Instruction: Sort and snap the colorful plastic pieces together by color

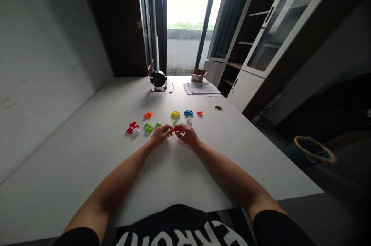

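Note:
Both my left hand and my right hand are closed on a small red plastic piece between them, its shape partly covered by my fingers. Just beyond it lies a light green piece. Left of my left hand are green pieces, a smaller green one, and red pieces with a white piece. Farther back sit orange pieces, yellow pieces, blue pieces and a small orange piece. Beyond my right hand rests a white piece.
On the white table, a round black device on a stand is at the back. Papers and an open cardboard box lie back right, near a cable hole. A bin stands on the floor at right.

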### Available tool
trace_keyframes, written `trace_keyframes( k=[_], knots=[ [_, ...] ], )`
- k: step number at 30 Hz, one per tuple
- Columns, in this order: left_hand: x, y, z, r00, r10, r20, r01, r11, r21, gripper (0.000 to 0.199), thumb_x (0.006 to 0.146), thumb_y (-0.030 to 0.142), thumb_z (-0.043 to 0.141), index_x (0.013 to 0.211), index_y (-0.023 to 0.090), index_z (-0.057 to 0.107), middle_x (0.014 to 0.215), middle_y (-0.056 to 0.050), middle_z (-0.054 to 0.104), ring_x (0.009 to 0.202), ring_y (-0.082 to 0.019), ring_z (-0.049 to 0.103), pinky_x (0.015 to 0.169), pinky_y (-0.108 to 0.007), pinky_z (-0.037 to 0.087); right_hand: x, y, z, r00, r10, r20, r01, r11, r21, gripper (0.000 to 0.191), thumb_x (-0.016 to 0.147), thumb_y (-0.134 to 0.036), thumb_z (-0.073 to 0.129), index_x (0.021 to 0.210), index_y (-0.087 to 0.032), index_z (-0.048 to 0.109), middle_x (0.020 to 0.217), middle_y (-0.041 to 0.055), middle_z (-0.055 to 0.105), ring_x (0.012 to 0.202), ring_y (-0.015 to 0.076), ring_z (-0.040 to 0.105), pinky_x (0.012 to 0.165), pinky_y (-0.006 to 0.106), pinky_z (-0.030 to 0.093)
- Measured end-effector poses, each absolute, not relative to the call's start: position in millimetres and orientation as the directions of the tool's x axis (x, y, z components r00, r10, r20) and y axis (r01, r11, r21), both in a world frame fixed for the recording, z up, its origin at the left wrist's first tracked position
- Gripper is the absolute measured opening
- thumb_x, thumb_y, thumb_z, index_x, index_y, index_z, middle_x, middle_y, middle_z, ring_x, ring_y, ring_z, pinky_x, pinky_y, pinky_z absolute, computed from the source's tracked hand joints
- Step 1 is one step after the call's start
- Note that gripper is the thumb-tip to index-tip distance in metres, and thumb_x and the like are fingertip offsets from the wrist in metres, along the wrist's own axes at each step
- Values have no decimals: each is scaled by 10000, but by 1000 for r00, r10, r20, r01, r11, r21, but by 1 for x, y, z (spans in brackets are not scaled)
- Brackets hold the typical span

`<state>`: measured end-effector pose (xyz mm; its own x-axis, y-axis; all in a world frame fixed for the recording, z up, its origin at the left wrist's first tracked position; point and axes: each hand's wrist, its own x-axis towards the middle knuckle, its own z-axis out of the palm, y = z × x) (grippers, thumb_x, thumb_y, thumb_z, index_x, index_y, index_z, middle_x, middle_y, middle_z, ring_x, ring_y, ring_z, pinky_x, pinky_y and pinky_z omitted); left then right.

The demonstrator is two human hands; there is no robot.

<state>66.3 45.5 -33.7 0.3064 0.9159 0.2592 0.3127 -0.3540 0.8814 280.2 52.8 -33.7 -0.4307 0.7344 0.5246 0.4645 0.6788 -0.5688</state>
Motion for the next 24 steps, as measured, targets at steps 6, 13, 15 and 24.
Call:
trace_keyframes(
  k=[6, 13, 15, 24],
  knots=[
    [65, 47, -38, 270, 923, 273, 228, -337, 913, 228, 906, 347, 615, 1037, 166, 660, 869, -55, 729, 742, -151, 671, 697, -287, 541, 281, 56, -37, -409, 755, 513, 436, 655, -617, 283, 930, -348, 633, 1186, -228, 661, 990, 72, 722, 716, 155, 642, 686, 294, 537],
    [67, 42, -37, 247, 918, 311, 364, -386, 848, 165, 871, 328, 655, 969, 197, 635, 792, -4, 679, 656, -128, 603, 606, -244, 466, 281, 59, -37, -378, 819, 432, 435, 569, -698, 292, 940, -482, 623, 975, -207, 716, 822, 37, 721, 657, 142, 600, 624, 263, 480],
    [67, 40, -36, 246, 917, 313, 401, -390, 829, 155, 865, 326, 659, 957, 204, 631, 771, 9, 667, 629, -122, 585, 583, -235, 441, 281, 60, -37, -373, 837, 402, 434, 540, -721, 311, 930, -499, 630, 950, -202, 722, 778, 26, 708, 640, 137, 580, 606, 256, 461],
    [67, 39, -34, 230, 926, 299, 443, -373, 815, 115, 844, 300, 668, 896, 209, 620, 728, 18, 676, 650, -133, 621, 603, -229, 437, 284, 66, -39, -470, 834, 288, 284, 452, -846, 374, 864, -518, 683, 1045, -190, 692, 857, 30, 709, 706, 151, 605, 618, 259, 486]
  ],
)
